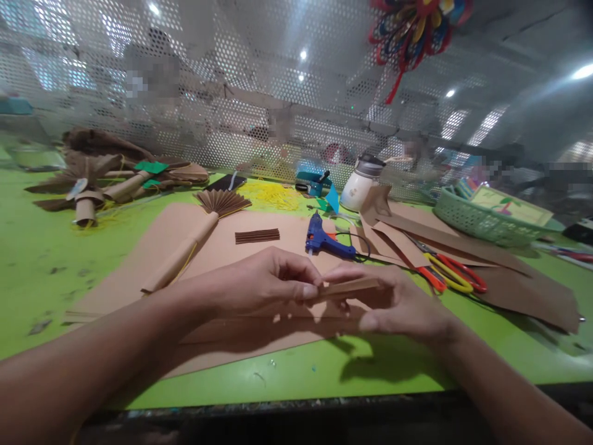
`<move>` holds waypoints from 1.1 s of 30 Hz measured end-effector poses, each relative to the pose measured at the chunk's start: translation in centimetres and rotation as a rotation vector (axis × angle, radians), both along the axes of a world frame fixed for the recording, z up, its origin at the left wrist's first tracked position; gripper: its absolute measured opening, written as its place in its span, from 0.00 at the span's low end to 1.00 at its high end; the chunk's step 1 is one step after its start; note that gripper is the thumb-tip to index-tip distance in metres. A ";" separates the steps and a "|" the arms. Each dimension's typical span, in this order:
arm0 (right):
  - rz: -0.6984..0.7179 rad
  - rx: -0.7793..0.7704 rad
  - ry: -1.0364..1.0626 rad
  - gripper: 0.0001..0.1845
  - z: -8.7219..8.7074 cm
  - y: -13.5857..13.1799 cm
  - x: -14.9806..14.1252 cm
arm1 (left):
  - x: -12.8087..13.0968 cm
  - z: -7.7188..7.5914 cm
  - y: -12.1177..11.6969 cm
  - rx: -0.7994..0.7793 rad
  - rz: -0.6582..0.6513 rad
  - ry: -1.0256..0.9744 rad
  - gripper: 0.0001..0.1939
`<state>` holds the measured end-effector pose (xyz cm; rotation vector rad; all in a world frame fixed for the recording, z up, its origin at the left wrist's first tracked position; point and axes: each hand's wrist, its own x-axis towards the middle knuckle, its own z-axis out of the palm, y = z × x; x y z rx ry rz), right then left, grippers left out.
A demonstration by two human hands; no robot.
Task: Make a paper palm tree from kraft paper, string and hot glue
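Containers first. At the right side of the green table [324,383] sits a pale green basket [491,219] with perforated walls; it holds a printed card [514,206] and colourful flat pieces, too blurred to name. Toward the back stands a white flask [359,185], upright, dark lid on; contents hidden. A clear vessel [30,145] shows at the far left edge, contents indistinct.

The folded paper strip [352,287] is between the two hands, raised over the near part of the brown paper sheets [273,278]. Left hand [278,278] pinches one end between thumb and fingers. Right hand [403,303] curls its fingers about the other end, thumb lower and apart; whether it grips firmly cannot be told.

Just beyond the hands lies a blue glue gun [324,240], its cord looping behind the right hand. Scissors with red and yellow handles [456,274] lie beyond the right wrist, among cut brown paper. A small pleated piece [257,236] rests on the sheets; left of it, a rolled paper tube [183,253] with a pleated fan at its top end. Further back: yellow strands [273,194] and, at left, a heap of brown paper forms [125,170].
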<state>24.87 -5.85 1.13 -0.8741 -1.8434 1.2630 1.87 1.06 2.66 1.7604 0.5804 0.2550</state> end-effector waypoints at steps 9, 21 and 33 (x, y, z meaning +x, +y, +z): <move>-0.208 0.424 -0.211 0.12 -0.8 0.2 -0.7 | 1.2 -0.3 -0.5 0.031 0.119 0.019 0.13; -0.257 0.916 -0.737 0.09 -2.4 0.7 -2.5 | 2.1 -1.6 -1.0 0.093 0.196 0.079 0.20; -0.244 0.976 -0.840 0.15 -2.5 0.4 -2.4 | 1.8 -1.3 -1.5 0.265 0.133 0.194 0.18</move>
